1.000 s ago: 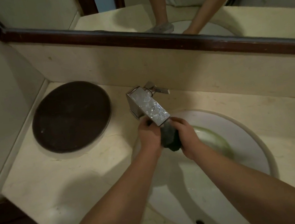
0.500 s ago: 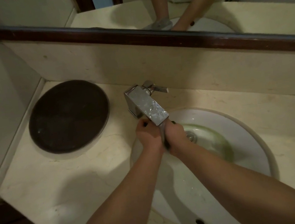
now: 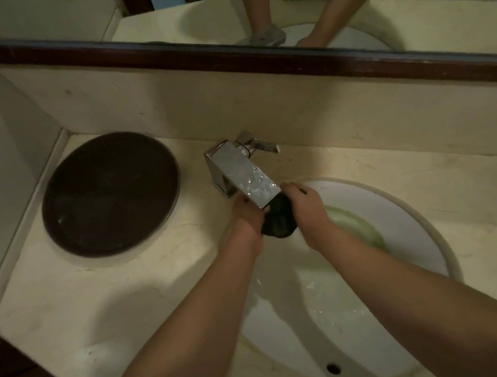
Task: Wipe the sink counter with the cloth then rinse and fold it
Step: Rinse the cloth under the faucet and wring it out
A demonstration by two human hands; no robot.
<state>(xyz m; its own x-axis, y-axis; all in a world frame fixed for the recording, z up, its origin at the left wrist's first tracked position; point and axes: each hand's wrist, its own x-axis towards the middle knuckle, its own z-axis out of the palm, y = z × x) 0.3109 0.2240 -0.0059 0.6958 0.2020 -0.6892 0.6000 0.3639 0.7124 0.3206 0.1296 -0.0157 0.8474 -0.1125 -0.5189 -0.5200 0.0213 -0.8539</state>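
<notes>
While both forearms reach across the sink (image 3: 397, 209), the left hand (image 3: 247, 220) and right hand (image 3: 307, 208) grip the dark bunched cloth (image 3: 278, 224) between them, under the faucet (image 3: 243, 173) spout. A round brown tray (image 3: 110, 195) fills the tabletop's (image 3: 82, 307) far-left corner.

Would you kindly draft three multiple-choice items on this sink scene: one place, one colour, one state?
1. Where does the round dark brown tray lie?
A. left of the chrome square faucet
B. inside the basin
C. right of the faucet

2. What colour is the crumpled cloth?
A. white
B. near black
C. yellow

3. How is the cloth held?
A. flat on the counter
B. gripped by both hands under the spout
C. draped over the lever

Answers: 1 A, it sits left of the faucet; 2 B, it shows dark between the hands; 3 B, the left hand and right hand curl round it.
</notes>
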